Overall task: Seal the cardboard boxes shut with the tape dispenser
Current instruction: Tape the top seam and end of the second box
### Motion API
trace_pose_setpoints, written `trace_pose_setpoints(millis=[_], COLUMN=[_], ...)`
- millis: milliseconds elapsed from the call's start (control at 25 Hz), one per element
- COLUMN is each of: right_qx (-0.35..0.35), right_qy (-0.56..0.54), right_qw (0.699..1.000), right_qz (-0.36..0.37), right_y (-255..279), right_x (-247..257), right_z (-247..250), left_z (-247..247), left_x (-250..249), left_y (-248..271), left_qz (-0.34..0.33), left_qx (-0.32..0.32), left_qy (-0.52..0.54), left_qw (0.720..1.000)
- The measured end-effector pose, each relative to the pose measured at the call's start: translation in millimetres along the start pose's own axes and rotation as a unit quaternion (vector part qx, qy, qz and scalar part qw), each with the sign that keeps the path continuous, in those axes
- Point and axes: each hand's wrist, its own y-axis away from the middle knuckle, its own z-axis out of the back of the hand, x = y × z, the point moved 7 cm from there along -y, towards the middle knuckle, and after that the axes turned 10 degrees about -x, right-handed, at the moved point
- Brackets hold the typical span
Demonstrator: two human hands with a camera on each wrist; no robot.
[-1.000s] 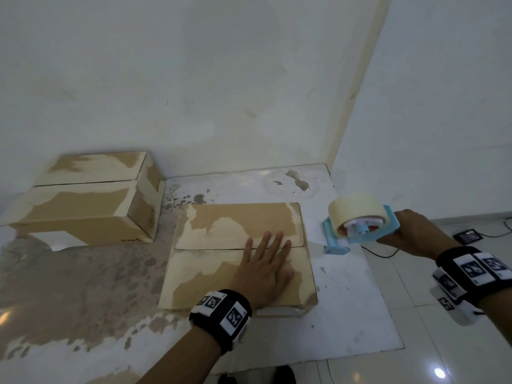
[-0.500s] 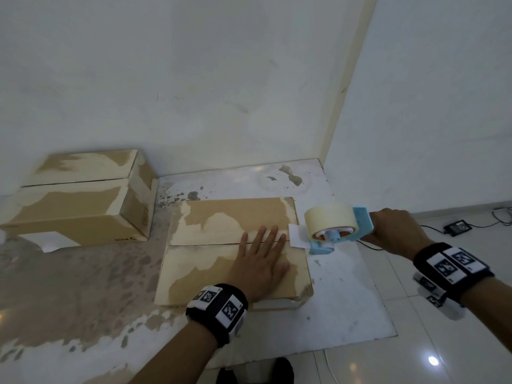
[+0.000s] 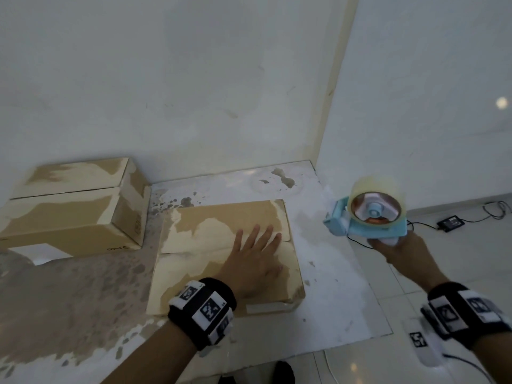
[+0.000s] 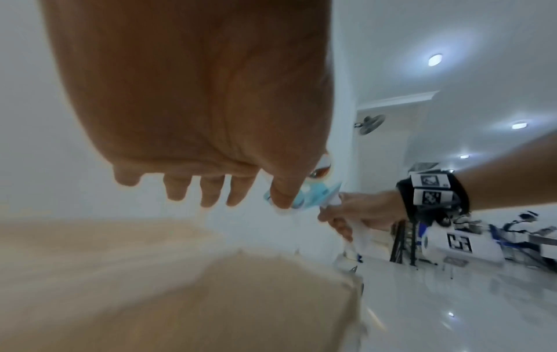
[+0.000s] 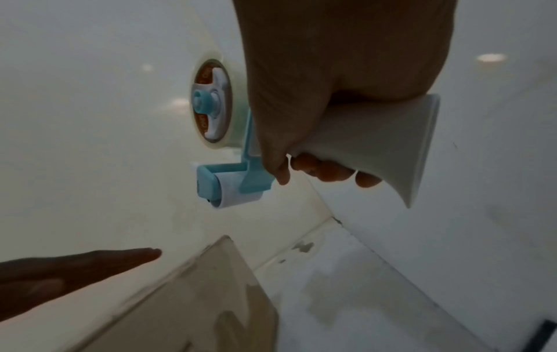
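Head view: even, cool, fairly bright indoor light. A lamp reflection glares on the floor tile (image 3: 353,367) below the right wrist, another on the wall (image 3: 502,102) above it. Wall lines bow toward the edges; the right wristband (image 3: 465,309) is smeared.

Left wrist view: ceiling lamps (image 4: 435,59) flare with haloes. The left hand (image 4: 193,95) and box (image 4: 180,297) beneath it are blurred.

Right wrist view: dimmer, yellowish. The left hand's fingers (image 5: 120,257) lie in dark shadow; the tape dispenser (image 5: 223,143) is reasonably sharp, frame edges soft.

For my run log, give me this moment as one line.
left hand flat on near box | right hand holds tape dispenser beside box | seam untaped
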Motion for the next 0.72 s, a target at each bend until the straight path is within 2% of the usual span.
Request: trace_pose_setpoints(millis=[80,160,280,400,480,560,600,640,680,720], right_qx=[0.014,0.025,0.027,0.016,0.001,-0.016,-0.025,-0.032,-0.038,-0.043], right_qy=[-0.097,-0.145,-0.182,-0.190,-0.206,-0.223,-0.230,-0.236,-0.241,-0.242], right_qw=[0.994,0.988,0.981,0.979,0.975,0.971,0.969,0.967,0.965,0.964], right_qz=[-0.044,-0.049,-0.066,-0.076,-0.081,-0.087,-0.091,-0.095,-0.098,-0.099], right_y=[13.6,25.9,37.0,47.9,53.0,55.5,56.1,56.9,57.5,58.1], right_x=[9.0,21.2,33.7,44.4,49.7,53.9,55.1,57.1,59.4,63.6], right_z=[-5.4,-10.2,-11.0,-9.1,-7.6,-6.3,-6.1,-6.0,-6.5,-6.7], left_z=[23.6,31.5,15.2,-4.5,4.9,31.4,45.5,52.5,52.1,49.8], left_x=[-8.0,-18.3,-39.0,-49.6,-53.4,-50.1,-42.4,-33.0,-26.9,-25.7], left_y=[-11.4,-31.3,-56.0,-69.7,-79.4,-93.3,-97.0,-97.4,-95.3,-90.3], left_qz=[-0.034,-0.085,-0.191,-0.209,-0.175,-0.084,-0.010,0.069,0.139,0.190], left_qx=[0.009,0.028,0.074,0.131,0.146,0.095,0.067,0.061,0.079,0.113], left_qy=[0.003,-0.017,-0.139,-0.207,-0.146,0.071,0.225,0.381,0.502,0.574], left_qw=[0.999,0.996,0.969,0.947,0.963,0.989,0.972,0.920,0.850,0.788])
